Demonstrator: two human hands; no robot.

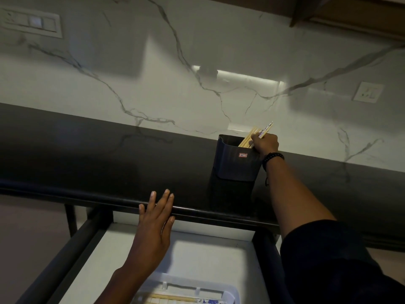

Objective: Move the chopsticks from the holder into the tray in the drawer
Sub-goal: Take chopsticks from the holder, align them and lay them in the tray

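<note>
A dark ribbed holder (235, 163) stands on the black counter (109, 161) near the marble wall. Several pale wooden chopsticks (248, 139) lean out of its right corner. My right hand (266, 144) reaches over the holder's rim and is closed on a patterned chopstick (267, 128) whose tip points up and right. My left hand (156, 220) rests flat on the counter's front edge, fingers spread, holding nothing. Below, the drawer (208, 249) stands pulled out. A clear plastic tray (230, 291) sits at the drawer's front, with chopsticks (175, 299) lying in it.
The marble backsplash (197, 62) carries a switch plate (32, 23) at upper left and a socket (368, 92) at right. The underside of a wooden cabinet (350, 9) hangs at top right. The drawer's dark side rails (72, 255) flank its white floor.
</note>
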